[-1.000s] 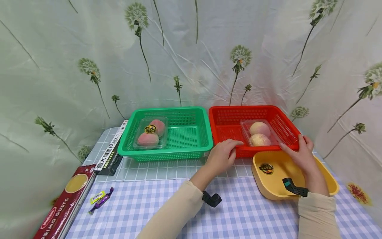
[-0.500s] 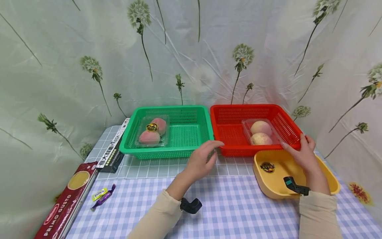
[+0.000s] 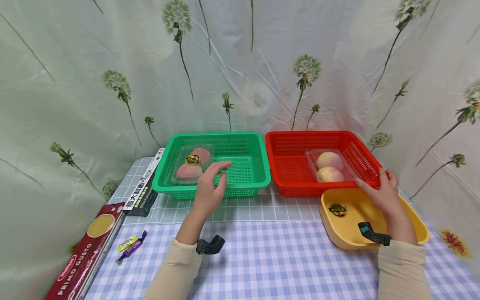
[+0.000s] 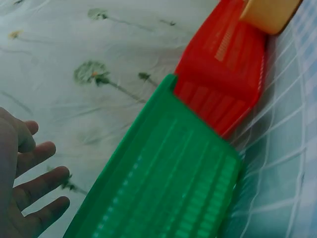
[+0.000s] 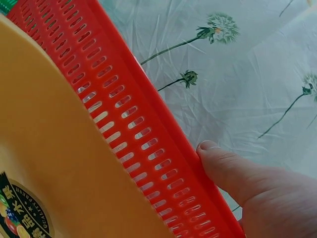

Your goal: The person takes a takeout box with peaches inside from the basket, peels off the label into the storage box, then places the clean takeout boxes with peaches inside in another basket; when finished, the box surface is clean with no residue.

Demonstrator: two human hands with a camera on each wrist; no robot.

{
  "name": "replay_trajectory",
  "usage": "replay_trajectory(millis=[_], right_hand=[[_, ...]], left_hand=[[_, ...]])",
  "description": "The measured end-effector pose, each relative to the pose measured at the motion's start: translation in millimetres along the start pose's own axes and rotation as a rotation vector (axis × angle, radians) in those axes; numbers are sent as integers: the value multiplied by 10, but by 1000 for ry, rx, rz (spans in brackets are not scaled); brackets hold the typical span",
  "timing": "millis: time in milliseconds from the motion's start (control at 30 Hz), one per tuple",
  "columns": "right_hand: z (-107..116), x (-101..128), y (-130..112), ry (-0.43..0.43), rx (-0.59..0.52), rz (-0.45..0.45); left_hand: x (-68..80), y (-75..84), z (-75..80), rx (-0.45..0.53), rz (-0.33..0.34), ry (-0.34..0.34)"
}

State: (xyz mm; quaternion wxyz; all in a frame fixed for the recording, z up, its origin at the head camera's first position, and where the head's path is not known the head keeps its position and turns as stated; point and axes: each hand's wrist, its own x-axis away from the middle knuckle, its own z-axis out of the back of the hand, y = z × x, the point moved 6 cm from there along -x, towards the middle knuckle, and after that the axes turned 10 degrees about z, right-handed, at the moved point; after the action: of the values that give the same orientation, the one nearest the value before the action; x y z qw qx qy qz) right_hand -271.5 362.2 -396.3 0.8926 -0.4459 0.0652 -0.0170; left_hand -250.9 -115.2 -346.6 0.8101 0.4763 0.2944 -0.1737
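In the head view my left hand point(image 3: 207, 193) is over the front rim of the green basket point(image 3: 241, 171), its fingers apart and holding nothing. Beside that hand, in the basket, lies a clear pack of two pink peaches point(image 3: 189, 171) with a round black label. My right hand point(image 3: 386, 198) grips the front right corner of the red basket point(image 3: 288, 168); the right wrist view shows its thumb point(image 5: 223, 163) against the rim. Inside this basket sits a clear pack of two paler peaches point(image 3: 329, 160).
A yellow bin point(image 3: 354, 212) with a round label stands before the red basket, under my right forearm. Along the left lie a black-and-white pasta box point(image 3: 144, 187) and a dark red pasta pack point(image 3: 88, 250). Two wrapped candies point(image 3: 132, 248) rest on the checked cloth.
My left hand has moved left, from the red basket's front rim to over the green basket's front. The right hand stays at the red basket's corner.
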Motion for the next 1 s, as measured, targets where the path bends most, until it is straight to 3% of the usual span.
replay_trajectory(millis=[300,467,667,1000], right_hand=[[94,58,-97,56,140,-37],[123,92,-250,100,164,-20],[76,97,-576,159,126,64],[-436,165,-1191,120,-10,302]], left_hand=[[-45,-206,314,-104,93,78],[-41,-364,500,-136,206,142],[-63,-529,684,-139,362,211],[-21,-674,1021,-229,441,383]])
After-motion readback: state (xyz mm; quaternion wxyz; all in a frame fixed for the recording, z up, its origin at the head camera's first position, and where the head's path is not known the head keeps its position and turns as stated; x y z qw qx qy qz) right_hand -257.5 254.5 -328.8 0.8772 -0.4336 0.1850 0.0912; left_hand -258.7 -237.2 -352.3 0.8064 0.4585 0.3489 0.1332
